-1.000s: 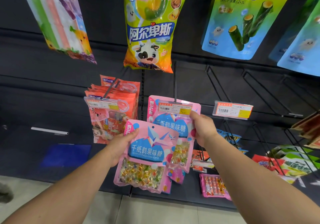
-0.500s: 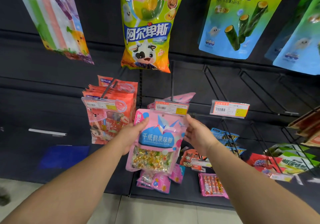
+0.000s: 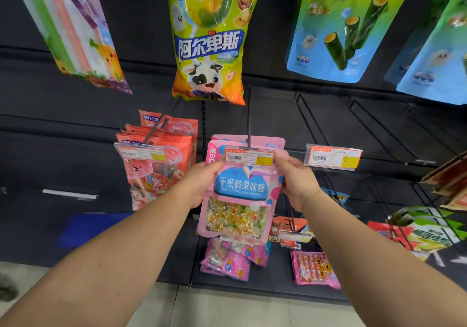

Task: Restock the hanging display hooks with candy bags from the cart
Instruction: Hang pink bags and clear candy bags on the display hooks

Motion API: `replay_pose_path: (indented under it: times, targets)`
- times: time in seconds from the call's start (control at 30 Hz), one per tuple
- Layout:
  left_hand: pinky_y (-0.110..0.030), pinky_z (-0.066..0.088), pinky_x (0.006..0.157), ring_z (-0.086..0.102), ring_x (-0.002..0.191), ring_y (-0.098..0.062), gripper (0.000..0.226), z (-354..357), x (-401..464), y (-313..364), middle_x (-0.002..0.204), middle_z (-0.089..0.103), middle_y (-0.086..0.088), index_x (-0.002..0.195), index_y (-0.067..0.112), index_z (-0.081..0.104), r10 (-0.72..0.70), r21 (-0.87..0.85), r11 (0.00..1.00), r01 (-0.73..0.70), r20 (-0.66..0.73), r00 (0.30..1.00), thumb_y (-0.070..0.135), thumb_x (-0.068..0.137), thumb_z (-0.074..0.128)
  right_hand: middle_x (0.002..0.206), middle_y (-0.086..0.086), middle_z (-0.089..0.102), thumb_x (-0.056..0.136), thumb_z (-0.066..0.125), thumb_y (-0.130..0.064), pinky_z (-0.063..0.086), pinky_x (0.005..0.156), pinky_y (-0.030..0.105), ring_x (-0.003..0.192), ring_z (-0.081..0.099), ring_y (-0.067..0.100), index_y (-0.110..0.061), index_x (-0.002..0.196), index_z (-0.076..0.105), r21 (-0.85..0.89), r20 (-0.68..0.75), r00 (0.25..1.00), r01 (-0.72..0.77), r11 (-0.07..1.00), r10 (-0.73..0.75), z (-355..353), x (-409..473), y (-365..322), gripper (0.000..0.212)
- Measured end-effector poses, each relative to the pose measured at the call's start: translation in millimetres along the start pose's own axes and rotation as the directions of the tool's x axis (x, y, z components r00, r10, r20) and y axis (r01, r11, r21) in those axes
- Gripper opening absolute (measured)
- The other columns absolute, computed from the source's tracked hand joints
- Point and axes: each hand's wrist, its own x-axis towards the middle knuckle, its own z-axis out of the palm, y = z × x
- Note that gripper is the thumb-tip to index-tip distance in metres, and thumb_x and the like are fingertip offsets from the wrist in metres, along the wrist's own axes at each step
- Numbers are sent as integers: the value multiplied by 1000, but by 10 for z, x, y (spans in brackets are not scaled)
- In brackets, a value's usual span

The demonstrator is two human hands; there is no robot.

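Pink candy bag [image 3: 238, 195] pinched between left hand [image 3: 202, 182], right hand [image 3: 295, 177].

Dark slatted wall panel [image 3: 63, 129] above pale floor tiles [image 3: 227, 311]

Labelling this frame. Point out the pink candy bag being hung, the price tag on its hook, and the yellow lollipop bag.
pink candy bag [image 3: 238, 187], head view, blue label.
price tag [image 3: 249, 156], head view, its middle.
yellow lollipop bag [image 3: 209, 46], head view, blue name band.
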Motion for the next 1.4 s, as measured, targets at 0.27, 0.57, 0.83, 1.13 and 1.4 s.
replay_pose_path:
  times: [0.27,0.57,0.83,1.13,1.4]
  targets:
    - [-27,45,71,66,86,-17,44,92,107,35,106,73,-4,123,11,63,-55,40,997,62,-154,987,45,97,56,76,-5,75,96,59,-36,44,44,20,55,69,5,-14,110,65,-105,-120,993,-8,994,-5,110,77,-15,27]
    - [-29,39,97,51,125,-26,65,-150,-13,-258,136,54,-10,142,1,47,53,447,893,42,-197,979,43,95,62,118,6,63,87,73,-31,39,81,24,96,55,15,-5,126,57,-411,-240,969,-51,910,-54,64,64,543,50]
    - [-38,50,94,60,116,-26,46,-962,-543,-709,128,64,2,131,30,55,205,834,548,66,-210,956,54,92,58,134,8,60,93,63,-38,46,99,33,120,58,26,-19,139,53,-844,229,973,190,502,17,1044,-317,899,52]
    - [-40,38,105,47,131,-27,61,-3037,-1612,-1219,139,53,-2,138,28,48,159,821,407,401,-496,854,62,88,54,145,3,50,94,56,-46,43,106,39,131,48,25,-29,149,40,-753,657,749,647,121,88,3534,-1138,1341,60]
    - [-43,29,112,37,140,-30,66,-5240,-3055,-1641,150,42,-6,147,27,38,63,641,462,613,-713,698,63,93,47,151,2,43,93,56,-48,36,112,41,140,37,24,-32,149,38,-527,846,512,845,91,146,5950,-2501,1996,61]
